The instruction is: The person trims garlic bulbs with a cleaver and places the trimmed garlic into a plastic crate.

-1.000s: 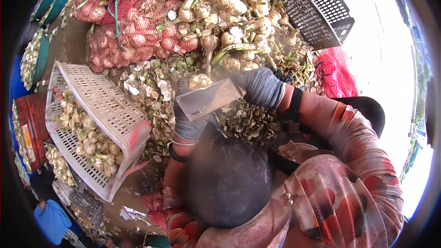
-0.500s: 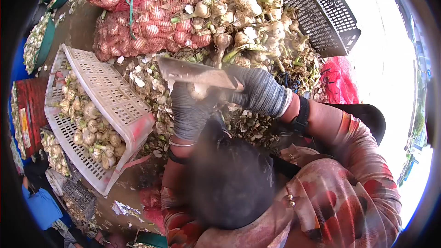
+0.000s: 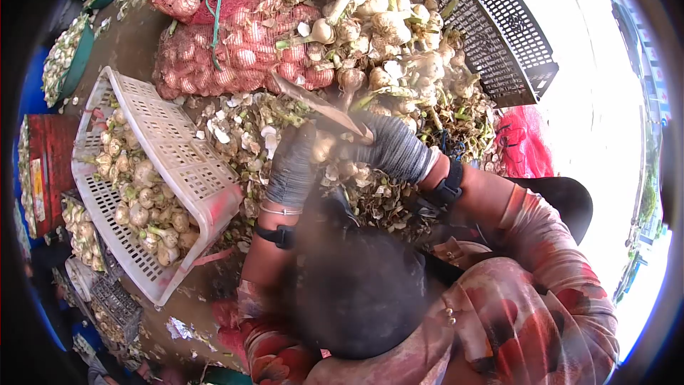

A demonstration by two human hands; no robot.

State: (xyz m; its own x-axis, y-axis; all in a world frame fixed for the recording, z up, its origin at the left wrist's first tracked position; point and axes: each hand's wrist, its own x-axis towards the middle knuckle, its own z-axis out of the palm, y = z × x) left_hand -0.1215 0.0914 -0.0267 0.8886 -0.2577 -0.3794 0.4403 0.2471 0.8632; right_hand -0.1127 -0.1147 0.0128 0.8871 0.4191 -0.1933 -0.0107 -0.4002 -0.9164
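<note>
My right hand (image 3: 399,148), in a grey knit glove, is closed round the handle of a cleaver (image 3: 313,103). The cleaver's broad blade points up and to the left. My left hand (image 3: 292,171), gloved the same way, grips a garlic bulb (image 3: 323,147) just under the blade. Whether the edge touches the bulb I cannot tell. Below both hands lie garlic skins and trimmings (image 3: 388,196). Just beyond them rises a heap of garlic bulbs with stems (image 3: 388,25).
A tilted white crate (image 3: 178,117) with garlic bulbs stands at left. Filled red mesh bags (image 3: 235,50) lie at the back, and a black crate (image 3: 491,36) stands at back right. Red netting (image 3: 524,142) is at right. Green tubs (image 3: 75,64) stand far left.
The cleaver blade has turned from nearly level, broad side showing, to a steeper, narrower slant. My left hand has moved slightly to the right and its bulb shows less. The view has shifted slightly.
</note>
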